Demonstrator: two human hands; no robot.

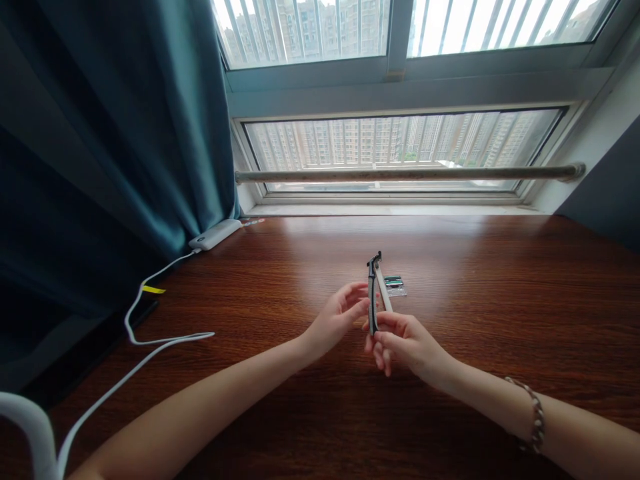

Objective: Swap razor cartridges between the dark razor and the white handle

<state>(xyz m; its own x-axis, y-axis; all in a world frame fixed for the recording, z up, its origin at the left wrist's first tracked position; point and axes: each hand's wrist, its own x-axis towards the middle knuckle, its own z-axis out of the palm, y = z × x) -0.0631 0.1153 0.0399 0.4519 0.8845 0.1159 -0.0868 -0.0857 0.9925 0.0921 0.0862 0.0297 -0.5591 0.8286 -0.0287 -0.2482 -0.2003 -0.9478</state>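
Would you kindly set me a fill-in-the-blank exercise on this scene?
The right hand grips the slim tool at its ____ end, not its upper one.
Around the right forearm is a ____.
The small strip beside the white cable is coloured ____.
The curtain hangs on the picture's ____ side.
Missing words: lower; bracelet; yellow; left.

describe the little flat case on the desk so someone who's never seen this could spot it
On the brown desk below the window, find the right hand. Beyond it, right of the pale stick and dark handle, lies the flat case. Unlike those long, slim neighbours, it is short and rectangular, dark and teal at its far side, see-through at its near side.
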